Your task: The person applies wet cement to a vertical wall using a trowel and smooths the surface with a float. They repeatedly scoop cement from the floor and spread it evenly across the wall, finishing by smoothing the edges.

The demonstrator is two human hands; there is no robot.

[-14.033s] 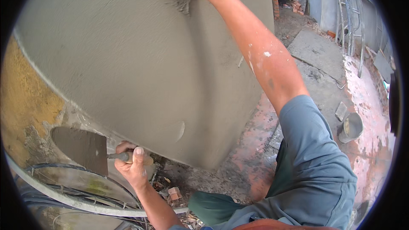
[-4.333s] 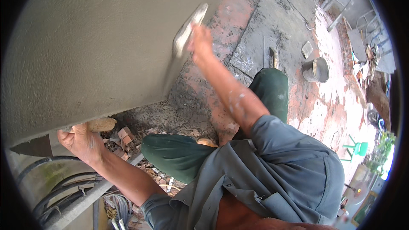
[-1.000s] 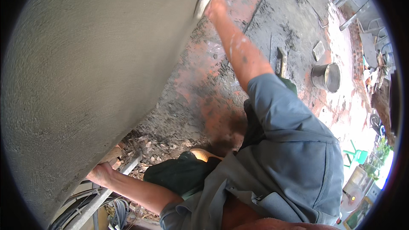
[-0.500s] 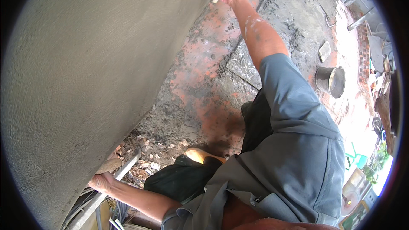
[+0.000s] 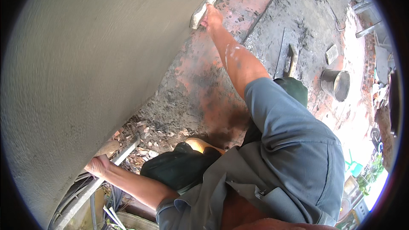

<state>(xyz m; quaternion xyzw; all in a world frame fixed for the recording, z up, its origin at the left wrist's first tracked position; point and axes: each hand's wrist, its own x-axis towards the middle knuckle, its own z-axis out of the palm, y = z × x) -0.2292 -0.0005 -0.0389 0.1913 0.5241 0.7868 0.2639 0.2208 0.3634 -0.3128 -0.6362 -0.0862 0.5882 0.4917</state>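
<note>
My right hand (image 5: 212, 18) is closed on a pale, worn pad shaped like a block (image 5: 205, 9). It presses the pad's face against the right edge of a wet grey plastered wall (image 5: 93, 47). Whether the pad is sponge or foam I cannot make out. At lower left my left hand (image 5: 97, 165) rests by the wall's lower edge, beside a brownish stone-like lump (image 5: 109, 148). The fingers of that hand are mostly hidden behind the edge.
A trowel with a wooden handle (image 5: 293, 61) lies on the mortar-smeared floor (image 5: 204, 72). Right of it stand a metal bucket (image 5: 335, 84) and a small flat block (image 5: 331, 54). A long bar (image 5: 96, 185) runs below my left arm, near cables and rubble.
My right hand has slid the pad nearer and to the left along the wall's edge. The trowel on the floor now shows. My left hand has barely shifted.
</note>
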